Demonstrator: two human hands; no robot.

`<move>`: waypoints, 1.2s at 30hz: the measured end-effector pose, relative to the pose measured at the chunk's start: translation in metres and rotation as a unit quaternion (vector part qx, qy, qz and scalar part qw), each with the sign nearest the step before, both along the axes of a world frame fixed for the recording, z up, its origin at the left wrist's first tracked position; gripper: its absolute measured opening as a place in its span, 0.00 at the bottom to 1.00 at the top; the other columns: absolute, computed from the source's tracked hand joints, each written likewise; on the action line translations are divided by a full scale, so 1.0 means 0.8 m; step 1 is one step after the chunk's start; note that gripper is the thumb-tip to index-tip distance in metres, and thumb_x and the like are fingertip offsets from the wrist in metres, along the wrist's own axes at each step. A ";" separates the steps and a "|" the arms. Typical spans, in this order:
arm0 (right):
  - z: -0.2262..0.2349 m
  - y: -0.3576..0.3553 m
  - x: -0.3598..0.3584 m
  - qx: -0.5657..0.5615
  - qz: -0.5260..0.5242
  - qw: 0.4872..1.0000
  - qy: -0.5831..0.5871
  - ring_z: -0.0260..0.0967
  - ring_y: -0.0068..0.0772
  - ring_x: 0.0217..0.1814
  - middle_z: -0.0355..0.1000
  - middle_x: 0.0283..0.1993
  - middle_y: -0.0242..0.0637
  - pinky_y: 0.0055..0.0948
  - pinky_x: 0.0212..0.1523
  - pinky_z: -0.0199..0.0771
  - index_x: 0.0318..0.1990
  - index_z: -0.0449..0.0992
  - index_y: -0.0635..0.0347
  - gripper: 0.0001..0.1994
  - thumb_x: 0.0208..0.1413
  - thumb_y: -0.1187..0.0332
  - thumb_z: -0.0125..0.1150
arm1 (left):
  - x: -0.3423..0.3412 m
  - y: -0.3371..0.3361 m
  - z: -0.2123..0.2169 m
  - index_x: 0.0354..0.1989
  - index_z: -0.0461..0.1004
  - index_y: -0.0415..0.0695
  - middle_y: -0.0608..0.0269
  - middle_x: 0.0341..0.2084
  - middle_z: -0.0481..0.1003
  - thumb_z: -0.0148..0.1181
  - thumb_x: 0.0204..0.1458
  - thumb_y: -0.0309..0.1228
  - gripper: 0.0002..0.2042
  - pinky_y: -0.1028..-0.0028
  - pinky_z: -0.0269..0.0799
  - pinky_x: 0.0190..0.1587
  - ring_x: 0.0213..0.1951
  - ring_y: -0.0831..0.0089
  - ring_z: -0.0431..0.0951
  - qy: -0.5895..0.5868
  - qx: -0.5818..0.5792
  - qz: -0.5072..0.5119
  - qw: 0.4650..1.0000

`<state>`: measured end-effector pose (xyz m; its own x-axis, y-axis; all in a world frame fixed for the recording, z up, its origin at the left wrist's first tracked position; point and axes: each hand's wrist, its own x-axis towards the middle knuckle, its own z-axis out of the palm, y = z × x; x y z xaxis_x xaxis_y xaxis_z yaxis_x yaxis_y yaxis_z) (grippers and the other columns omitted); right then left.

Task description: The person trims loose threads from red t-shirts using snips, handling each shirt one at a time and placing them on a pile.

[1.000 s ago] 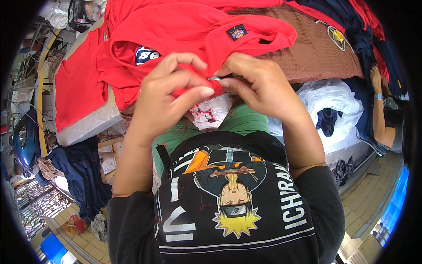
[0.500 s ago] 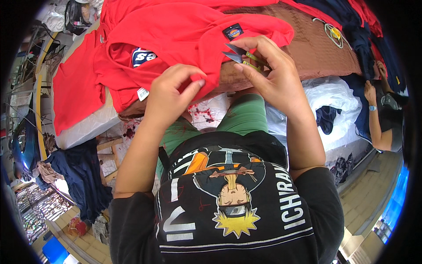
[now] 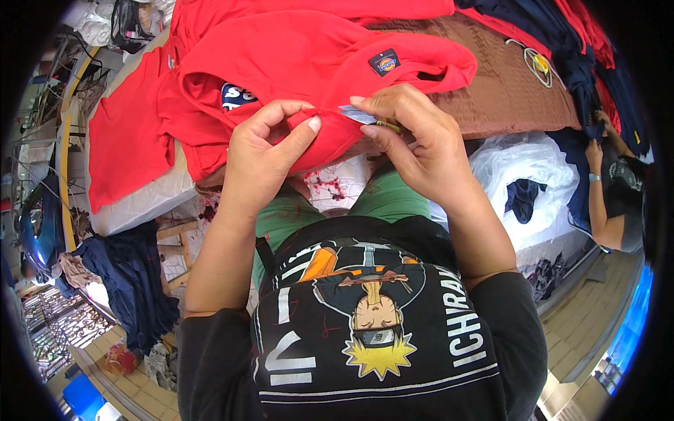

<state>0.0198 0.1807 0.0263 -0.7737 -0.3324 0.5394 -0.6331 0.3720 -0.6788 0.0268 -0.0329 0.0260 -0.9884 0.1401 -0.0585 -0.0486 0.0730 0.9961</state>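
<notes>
A red garment (image 3: 281, 52) with a dark label on it lies over the near edge of the padded table. My left hand (image 3: 270, 144) pinches an edge of its fabric between thumb and forefinger. In my right hand (image 3: 418, 133) is a pair of thread snips (image 3: 361, 116) with yellow-green handles. The blades point left and lie right at the held red edge, close together. Whether a thread is between them is too small to tell.
Brown cloth (image 3: 505, 91) covers the table, with a looped cord (image 3: 537, 63) on it. A white plastic bag (image 3: 523, 179) holding dark cloth stands below, to the right. Navy garments (image 3: 130, 281) hang at the left. At far right, another person's hand (image 3: 593, 154) touches dark fabric.
My right hand has moved left and down, bringing the snips to the red edge. The blades have drawn closer together. My left hand has lifted the pinched fabric slightly.
</notes>
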 end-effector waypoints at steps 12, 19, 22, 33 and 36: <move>-0.012 0.003 0.007 -0.237 0.103 0.936 -0.237 0.63 0.14 0.35 0.67 0.39 0.28 0.17 0.36 0.66 0.45 0.76 0.64 0.12 0.52 0.75 0.64 | 0.000 0.005 -0.024 0.31 0.72 0.40 0.61 0.35 0.72 0.63 0.40 0.14 0.11 0.76 0.68 0.45 0.39 0.74 0.73 0.314 -0.030 0.070 0.946; -0.011 -0.006 0.023 -0.162 0.061 0.974 -0.145 0.67 0.24 0.38 0.68 0.38 0.35 0.22 0.38 0.68 0.42 0.77 0.63 0.15 0.45 0.76 0.69 | 0.000 0.009 -0.026 0.29 0.72 0.41 0.59 0.31 0.73 0.65 0.37 0.13 0.12 0.75 0.69 0.42 0.36 0.70 0.74 0.386 -0.081 0.097 0.914; -0.009 -0.011 0.027 -0.161 0.049 0.978 -0.126 0.69 0.27 0.40 0.69 0.38 0.37 0.25 0.40 0.70 0.42 0.77 0.63 0.14 0.45 0.75 0.69 | 0.000 0.012 -0.027 0.29 0.72 0.41 0.59 0.31 0.73 0.65 0.37 0.13 0.12 0.75 0.69 0.41 0.36 0.70 0.74 0.386 -0.077 0.101 0.914; -0.003 -0.008 0.026 -0.124 0.025 0.990 -0.062 0.70 0.36 0.41 0.70 0.37 0.41 0.28 0.41 0.70 0.41 0.77 0.63 0.14 0.44 0.78 0.67 | 0.003 0.008 -0.029 0.31 0.71 0.40 0.60 0.34 0.71 0.62 0.40 0.11 0.13 0.74 0.69 0.46 0.40 0.71 0.73 0.392 -0.105 0.071 0.911; -0.006 -0.008 0.026 -0.111 0.042 0.990 -0.072 0.69 0.34 0.42 0.69 0.38 0.40 0.27 0.42 0.70 0.41 0.77 0.63 0.13 0.44 0.78 0.67 | 0.004 0.008 -0.027 0.33 0.71 0.40 0.59 0.38 0.70 0.61 0.42 0.10 0.12 0.74 0.69 0.49 0.42 0.73 0.72 0.387 -0.110 0.051 0.914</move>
<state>0.0409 0.1740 0.0218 -0.8225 -0.2843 0.4926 -0.5464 0.1549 -0.8231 0.0304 -0.0262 0.0040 -0.7528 0.1138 0.6483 0.6468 0.3102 0.6967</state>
